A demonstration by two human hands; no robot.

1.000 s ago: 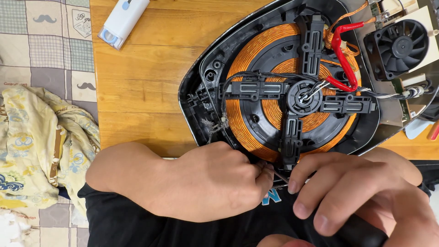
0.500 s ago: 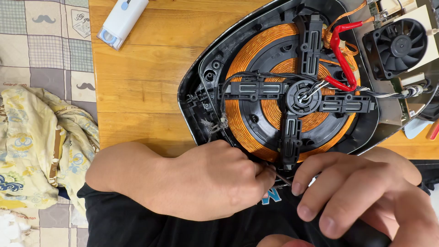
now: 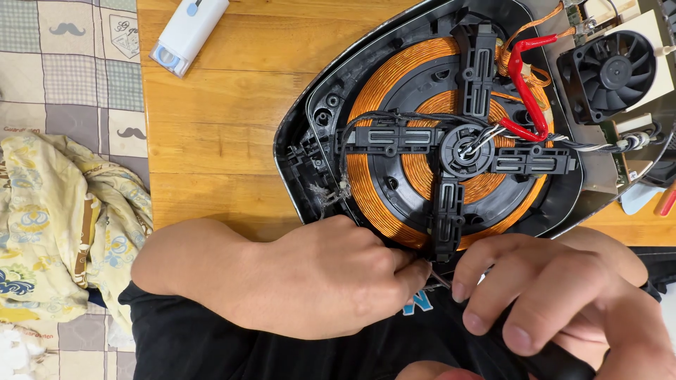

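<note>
The left hand [image 3: 317, 281] pinched something small at the near rim of the opened induction cooker [image 3: 451, 141], just below its copper coil [image 3: 380, 204]. The right hand [image 3: 563, 302] was closed around a dark-handled tool [image 3: 556, 362] whose thin tip [image 3: 440, 280] met the left fingertips. Steady, close hands would have kept the tip off the windings.

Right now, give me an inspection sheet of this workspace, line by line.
Surface: wooden table, bare patch left of the appliance.
Job's things: opened induction cooker, copper coil and black cross bracket exposed; near rim at the hands.
Clutter: white and blue plastic case at the far edge; patterned cloth on the left.
Grips: left hand pinches at the cooker's near rim; right hand holds a dark-handled tool, its thin tip by the left fingertips.
Cables: red wire, black-and-white twisted leads to the circuit board side.
Surroundings: cooling fan; patchwork mat.
</note>
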